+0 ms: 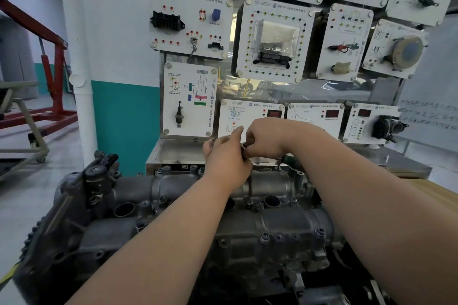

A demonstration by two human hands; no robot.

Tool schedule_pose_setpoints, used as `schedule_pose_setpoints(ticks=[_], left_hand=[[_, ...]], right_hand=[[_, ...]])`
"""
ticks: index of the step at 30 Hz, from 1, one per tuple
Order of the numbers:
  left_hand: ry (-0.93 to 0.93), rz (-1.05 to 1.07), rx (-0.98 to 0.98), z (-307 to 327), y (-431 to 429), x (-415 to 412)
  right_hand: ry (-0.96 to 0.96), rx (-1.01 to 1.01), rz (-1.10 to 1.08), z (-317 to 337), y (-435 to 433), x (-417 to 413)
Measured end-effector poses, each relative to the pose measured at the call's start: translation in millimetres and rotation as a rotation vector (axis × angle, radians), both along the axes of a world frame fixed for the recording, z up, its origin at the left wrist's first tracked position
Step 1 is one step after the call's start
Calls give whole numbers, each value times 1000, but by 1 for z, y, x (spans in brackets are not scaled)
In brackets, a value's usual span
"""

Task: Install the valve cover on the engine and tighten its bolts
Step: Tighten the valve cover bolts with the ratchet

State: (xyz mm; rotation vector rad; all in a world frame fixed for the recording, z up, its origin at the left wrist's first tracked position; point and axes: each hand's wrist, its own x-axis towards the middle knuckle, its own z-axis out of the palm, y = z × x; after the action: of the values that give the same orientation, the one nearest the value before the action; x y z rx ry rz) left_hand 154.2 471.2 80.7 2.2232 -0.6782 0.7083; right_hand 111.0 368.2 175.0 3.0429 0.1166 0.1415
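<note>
The grey cast valve cover (pixel 173 188) lies across the engine (pixel 74 242) in front of me, with several bolts along its edges and round plug wells in the middle. My left hand (pixel 226 158) is closed around the top of a thin metal tool shaft (pixel 249 187) that stands upright on a bolt between two wells. My right hand (pixel 265 137) pinches the metal head of that same tool (pixel 244 146) from the right. Both forearms reach over the near half of the cover and hide part of it.
A display board of white training panels (pixel 270 39) stands right behind the engine, with a steel tray ledge (pixel 173 153) at its foot. A wooden tabletop (pixel 433 193) shows at right. A red engine crane (pixel 54 62) and a wheeled stand (pixel 32 141) are on the floor at left.
</note>
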Motion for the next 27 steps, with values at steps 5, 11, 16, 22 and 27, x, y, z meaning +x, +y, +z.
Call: schedule_pose_setpoints(ticks=[5, 11, 16, 22, 27], left_hand=[[-65, 68, 52, 3, 1, 0], [-11, 50, 78, 8, -3, 2], [-14, -13, 10, 2, 0, 5], [92, -28, -62, 4, 3, 2], [-43, 43, 46, 7, 1, 1]], right_hand=[[-41, -11, 2, -3, -2, -2], [4, -16, 62, 0, -6, -3], [-45, -47, 43, -4, -4, -2], [-178, -97, -33, -14, 6, 1], [-24, -85, -4, 0, 3, -1]])
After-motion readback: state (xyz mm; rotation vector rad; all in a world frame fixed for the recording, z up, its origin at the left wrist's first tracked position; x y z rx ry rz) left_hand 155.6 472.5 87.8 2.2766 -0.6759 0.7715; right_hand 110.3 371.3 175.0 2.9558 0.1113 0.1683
